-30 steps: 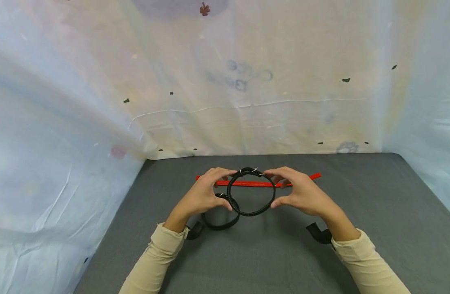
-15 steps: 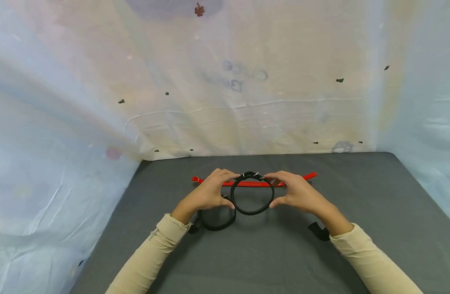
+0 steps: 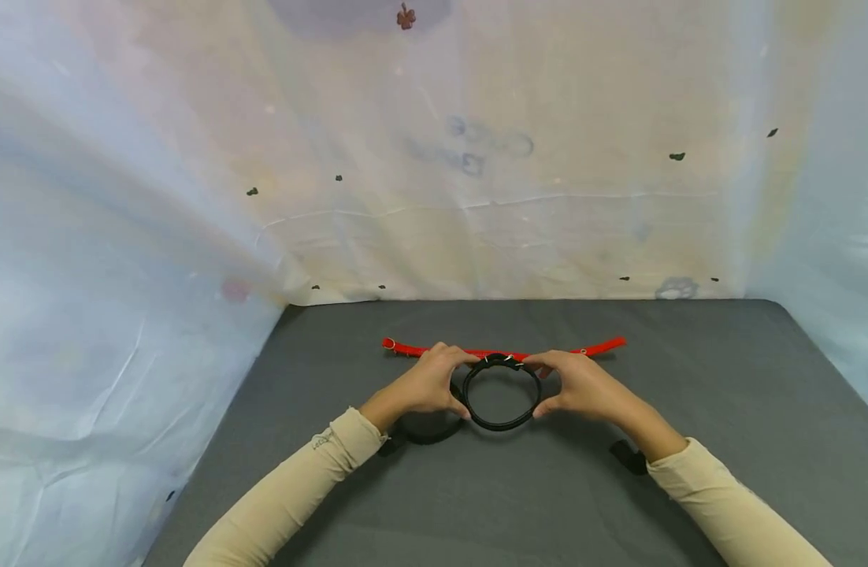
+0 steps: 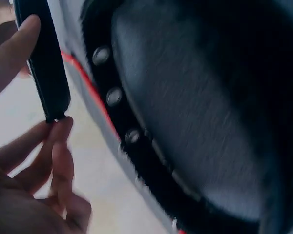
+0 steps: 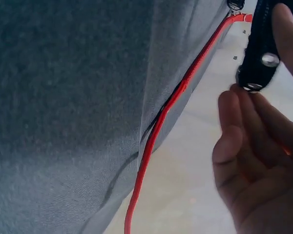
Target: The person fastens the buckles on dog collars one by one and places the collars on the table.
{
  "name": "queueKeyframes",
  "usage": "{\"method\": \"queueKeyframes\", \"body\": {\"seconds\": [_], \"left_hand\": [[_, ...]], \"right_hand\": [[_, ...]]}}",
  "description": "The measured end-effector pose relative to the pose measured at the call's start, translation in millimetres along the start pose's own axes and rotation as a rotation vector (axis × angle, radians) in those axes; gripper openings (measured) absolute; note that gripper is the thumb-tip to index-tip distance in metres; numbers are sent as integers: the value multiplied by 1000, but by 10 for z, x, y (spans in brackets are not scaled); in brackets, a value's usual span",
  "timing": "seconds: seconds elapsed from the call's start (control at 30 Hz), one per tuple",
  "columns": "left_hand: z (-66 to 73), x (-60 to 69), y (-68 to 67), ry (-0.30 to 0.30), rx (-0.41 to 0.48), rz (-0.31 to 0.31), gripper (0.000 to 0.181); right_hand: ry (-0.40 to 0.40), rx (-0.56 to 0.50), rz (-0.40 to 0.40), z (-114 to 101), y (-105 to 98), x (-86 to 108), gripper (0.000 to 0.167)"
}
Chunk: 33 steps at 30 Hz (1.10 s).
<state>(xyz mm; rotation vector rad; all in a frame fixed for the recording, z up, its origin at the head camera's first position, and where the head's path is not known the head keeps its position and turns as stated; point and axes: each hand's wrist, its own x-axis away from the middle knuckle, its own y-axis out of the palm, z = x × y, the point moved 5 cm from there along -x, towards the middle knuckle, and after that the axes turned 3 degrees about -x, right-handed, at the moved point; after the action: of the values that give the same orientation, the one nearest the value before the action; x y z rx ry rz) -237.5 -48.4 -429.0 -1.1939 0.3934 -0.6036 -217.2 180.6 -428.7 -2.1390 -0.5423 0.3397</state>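
Hands (image 3: 430, 382) (image 3: 583, 386) pinching black collar (image 3: 501, 426), loop facing viewer, slightly wider crosswise, buckle (image 3: 509, 360) topmost.

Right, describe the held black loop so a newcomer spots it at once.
Over the dark grey table, find the left hand and right hand facing each other. Between them is a black loop with silvery metal at its top. Unlike the red strap beyond and the other black loop partly hidden by the left hand, it is gripped by both hands.

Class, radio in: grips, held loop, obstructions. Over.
Left grip and right grip pinching black loop from opposite sides. Second loop partly hidden by left grip. Red strap beyond; nothing visibly blocking.
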Motion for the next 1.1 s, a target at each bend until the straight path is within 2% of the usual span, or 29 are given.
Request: {"method": "queueKeyframes", "body": {"seconds": [0.33, 0.5, 0.7, 1.1], "left_hand": [[53, -29, 124, -62, -60, -32, 87], [54, -15, 196, -70, -42, -35, 85], [9, 20, 301, -92, -30, -45, 84], [-22, 26, 279, -105, 37, -63, 83]], "right_hand": [[29, 55, -67, 13, 79, -18, 74], [51, 50, -87, 68, 143, -6, 75], [37, 42, -108, 82, 217, 30, 75], [35, 24, -110, 76, 190, 56, 75]]}}
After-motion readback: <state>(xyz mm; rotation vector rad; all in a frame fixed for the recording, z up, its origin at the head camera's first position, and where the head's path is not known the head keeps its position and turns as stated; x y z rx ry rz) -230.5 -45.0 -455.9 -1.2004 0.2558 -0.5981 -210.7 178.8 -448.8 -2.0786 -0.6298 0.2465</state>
